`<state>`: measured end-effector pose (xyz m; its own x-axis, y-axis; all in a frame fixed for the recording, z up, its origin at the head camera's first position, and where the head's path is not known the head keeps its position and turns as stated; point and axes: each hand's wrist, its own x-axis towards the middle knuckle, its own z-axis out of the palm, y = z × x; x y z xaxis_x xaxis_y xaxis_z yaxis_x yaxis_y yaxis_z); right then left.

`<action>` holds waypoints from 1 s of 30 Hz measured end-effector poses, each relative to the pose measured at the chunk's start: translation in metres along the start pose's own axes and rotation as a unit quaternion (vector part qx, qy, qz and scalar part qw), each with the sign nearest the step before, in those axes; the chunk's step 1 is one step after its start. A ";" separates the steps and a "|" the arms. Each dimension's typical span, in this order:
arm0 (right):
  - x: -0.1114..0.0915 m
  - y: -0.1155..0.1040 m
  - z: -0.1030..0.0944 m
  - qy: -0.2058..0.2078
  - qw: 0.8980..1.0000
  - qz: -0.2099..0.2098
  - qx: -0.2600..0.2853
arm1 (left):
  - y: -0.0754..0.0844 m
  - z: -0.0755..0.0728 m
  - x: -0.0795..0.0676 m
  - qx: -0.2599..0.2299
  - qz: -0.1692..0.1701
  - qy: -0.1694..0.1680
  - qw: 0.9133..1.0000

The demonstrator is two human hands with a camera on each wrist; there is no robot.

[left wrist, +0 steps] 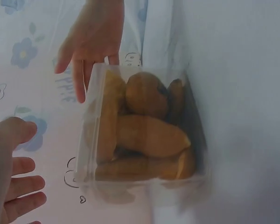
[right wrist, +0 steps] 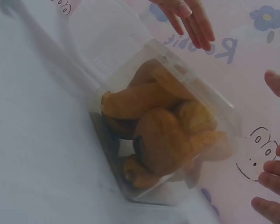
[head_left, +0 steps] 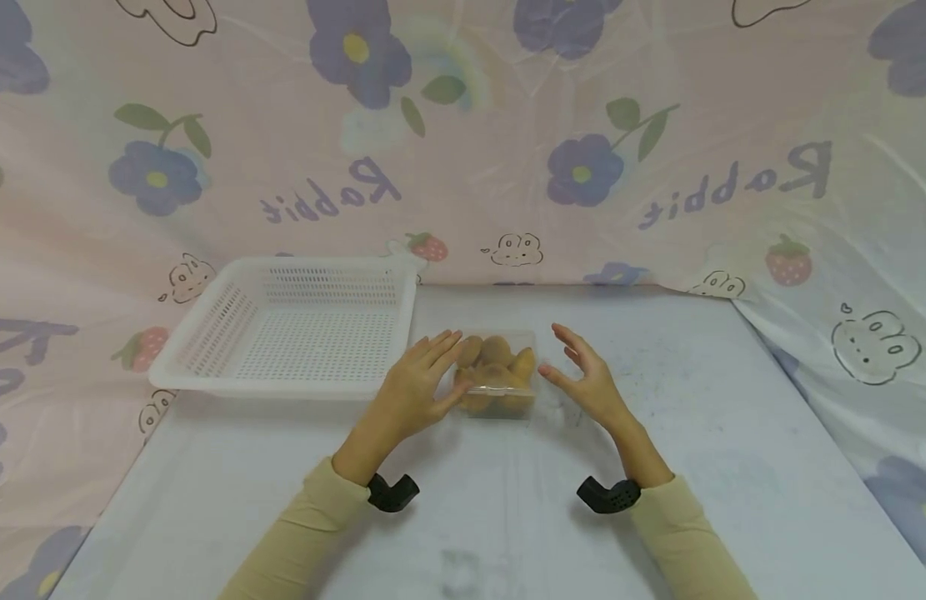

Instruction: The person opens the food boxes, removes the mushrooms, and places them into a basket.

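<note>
pink printed cloth (head_left: 470, 125) behind, cut off by frame. white table (head_left: 733, 467), near edge out of frame. perforated white basket (head_left: 267, 388) at left. clear box (head_left: 500, 409) on table between hands, left side partly hidden. left hand (head_left: 417, 383), right hand (head_left: 592, 388): apart, gripping nothing. brown pieces (head_left: 496, 350) inside box, overlapping; count unclear.

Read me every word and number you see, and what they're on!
"Rabbit", backwards, on the patterned cloth, left of the middle.
"Rabbit", backwards, on the cloth's right side.
Purple letters at the cloth's left edge: cut off, can't read them.
Left wrist view: cloth writing, too blurred.
Clear box, white basket: none I can make out.
</note>
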<state>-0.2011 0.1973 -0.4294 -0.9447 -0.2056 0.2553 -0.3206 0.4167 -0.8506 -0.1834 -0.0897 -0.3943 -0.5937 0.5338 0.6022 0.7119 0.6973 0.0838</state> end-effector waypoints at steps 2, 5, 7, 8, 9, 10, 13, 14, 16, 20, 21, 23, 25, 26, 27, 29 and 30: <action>-0.001 0.003 0.003 -0.007 1.000 -0.005 0.013 | 0.003 0.003 0.000 -0.003 0.008 -0.003 1.000; -0.002 0.009 0.008 -0.020 0.999 -0.013 0.026 | 0.007 0.009 0.000 -0.002 0.018 -0.019 1.000; -0.002 0.014 0.013 -0.029 0.999 -0.019 0.031 | 0.010 0.013 0.000 0.002 0.025 -0.029 0.999; -0.002 0.016 0.015 -0.033 0.999 -0.021 0.032 | 0.011 0.016 -0.001 0.006 0.030 -0.031 0.999; -0.002 0.018 0.016 -0.037 0.998 -0.024 0.034 | 0.011 0.018 -0.001 0.009 0.036 -0.035 0.999; -0.002 0.020 0.018 -0.040 0.998 -0.027 0.038 | 0.012 0.021 0.000 0.011 0.042 -0.036 0.998; -0.001 0.024 0.022 -0.049 0.997 -0.031 0.046 | 0.012 0.029 0.001 0.017 0.061 -0.034 0.997; -0.001 0.026 0.023 -0.052 0.997 -0.032 0.050 | 0.012 0.031 0.001 0.017 0.067 -0.033 0.997; 0.000 0.028 0.025 -0.055 0.996 -0.037 0.055 | 0.012 0.035 0.003 0.016 0.077 -0.028 0.997; 0.004 0.030 0.030 -0.059 0.995 -0.036 0.065 | 0.011 0.043 0.005 0.012 0.092 -0.020 0.996; 0.005 0.031 0.031 -0.059 0.995 -0.034 0.068 | 0.011 0.045 0.005 0.009 0.093 -0.019 0.995; 0.006 0.032 0.034 -0.058 0.995 -0.026 0.073 | 0.011 0.048 0.005 0.002 0.094 -0.020 0.995; 0.007 0.033 0.036 -0.055 0.995 -0.021 0.076 | 0.012 0.050 0.004 -0.005 0.090 -0.020 0.996; 0.008 0.034 0.037 -0.054 0.995 -0.018 0.079 | 0.012 0.051 0.004 -0.010 0.087 -0.021 0.996; 0.008 0.035 0.039 -0.051 0.995 -0.015 0.082 | 0.013 0.051 0.004 -0.016 0.084 -0.021 0.996; 0.009 0.037 0.040 -0.047 0.995 -0.009 0.084 | 0.014 0.052 0.004 -0.022 0.079 -0.020 0.996; 0.009 0.038 0.041 -0.046 0.995 -0.005 0.084 | 0.014 0.052 0.004 -0.026 0.077 -0.020 0.996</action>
<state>-0.2193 0.1747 -0.4784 -0.9289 -0.2925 0.2270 -0.3062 0.2621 -0.9152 -0.1950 -0.0528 -0.4324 -0.4893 0.6521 0.5790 0.8135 0.5805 0.0337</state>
